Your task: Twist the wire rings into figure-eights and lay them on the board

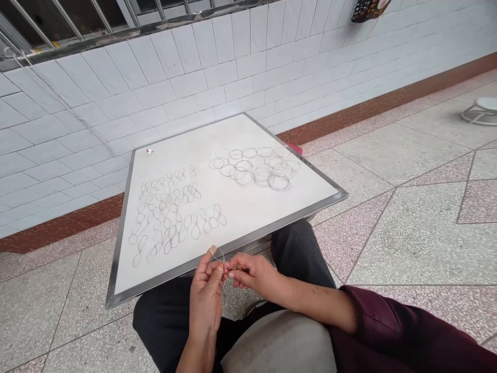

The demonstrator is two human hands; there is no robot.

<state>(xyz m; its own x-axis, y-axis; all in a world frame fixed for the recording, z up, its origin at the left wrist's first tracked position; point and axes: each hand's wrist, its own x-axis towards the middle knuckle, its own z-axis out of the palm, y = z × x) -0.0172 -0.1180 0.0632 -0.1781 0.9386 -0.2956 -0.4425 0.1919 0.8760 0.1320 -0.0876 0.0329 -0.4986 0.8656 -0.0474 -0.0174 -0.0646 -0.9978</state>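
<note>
Just past the table's near edge, my left hand (207, 282) pinches a thin wire loop (222, 252) between thumb and fingers. My right hand (252, 273) grips the same loop from the right, its fingertips close to the left ones. The wire looks crossed over itself, with one rounded end showing above the left thumb; the part inside the fingers is hidden. On the left of the white table lie several figure-eight wire loops (195, 231) in rough rows. Several round wire rings (279, 182) lie overlapping at the right.
The white table (233, 207) has a metal rim and stands against a white tiled wall (217, 67). A small white-and-red object (149, 152) lies at its far left corner. A pale stool (481, 110) stands on the floor at far right. My knees are under the near edge.
</note>
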